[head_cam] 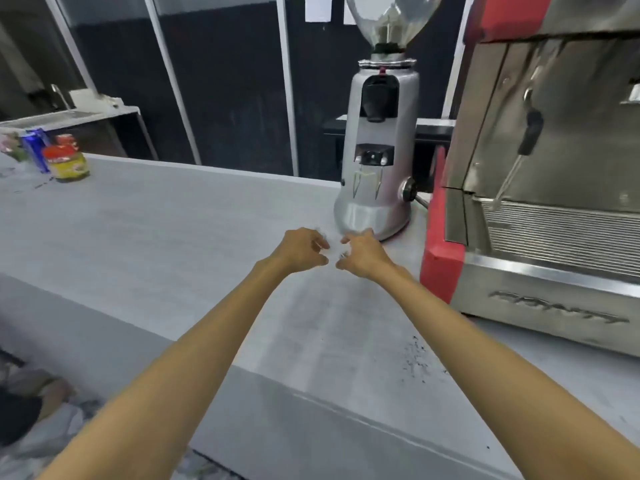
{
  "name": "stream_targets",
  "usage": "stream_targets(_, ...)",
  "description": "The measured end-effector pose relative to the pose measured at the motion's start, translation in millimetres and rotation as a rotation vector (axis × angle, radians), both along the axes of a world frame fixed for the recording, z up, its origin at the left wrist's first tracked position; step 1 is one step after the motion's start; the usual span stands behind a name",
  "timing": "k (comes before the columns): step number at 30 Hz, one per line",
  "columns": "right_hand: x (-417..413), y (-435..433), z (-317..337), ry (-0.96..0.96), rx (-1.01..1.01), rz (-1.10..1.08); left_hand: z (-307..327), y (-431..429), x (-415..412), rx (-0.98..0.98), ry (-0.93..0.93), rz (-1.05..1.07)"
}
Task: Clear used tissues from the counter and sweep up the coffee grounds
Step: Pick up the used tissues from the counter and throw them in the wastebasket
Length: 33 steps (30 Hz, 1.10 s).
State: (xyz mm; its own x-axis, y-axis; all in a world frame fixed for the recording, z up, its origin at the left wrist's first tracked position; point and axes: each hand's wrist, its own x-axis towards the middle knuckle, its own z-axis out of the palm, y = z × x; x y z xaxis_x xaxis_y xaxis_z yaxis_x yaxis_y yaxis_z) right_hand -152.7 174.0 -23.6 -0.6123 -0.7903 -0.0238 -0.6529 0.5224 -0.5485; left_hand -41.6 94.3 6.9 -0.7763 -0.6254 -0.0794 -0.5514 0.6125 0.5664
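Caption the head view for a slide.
Both hands, left hand and right hand, reach toward the coffee grinder; coffee grounds dot the counter.

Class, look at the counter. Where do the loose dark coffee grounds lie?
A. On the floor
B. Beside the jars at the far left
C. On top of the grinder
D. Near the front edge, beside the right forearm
D: the coffee grounds speckle the counter near its front edge, just left of the right forearm.
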Motion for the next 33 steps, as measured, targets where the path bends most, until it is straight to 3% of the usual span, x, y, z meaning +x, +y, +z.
stream_targets(7, -56, -49, -26, 0.042, 0.175, -0.017, -33, -71, -82, -0.154, -0.066, -0.055)
stream_targets(10, -64, -54, -35, 0.032, 0.242, 0.023, -49, -87, -101, -0.165, -0.184, -0.090)
stream_targets(13, -69, -55, -39, 0.074, 0.208, 0.017, -61, -95, -110, -0.176, -0.255, -0.103)
stream_targets(17, -67, -53, -36, 0.058, 0.102, -0.049, -61, -95, -108, -0.206, -0.166, -0.084)
stream_targets(25, -17, -12, -10, 0.036, -0.016, -0.200, -26, -64, -69, -0.186, -0.061, -0.213)
stream_targets(33, 84, 94, -1, -0.006, -0.064, -0.470, -5, 47, -5, -0.248, -0.079, -0.624)
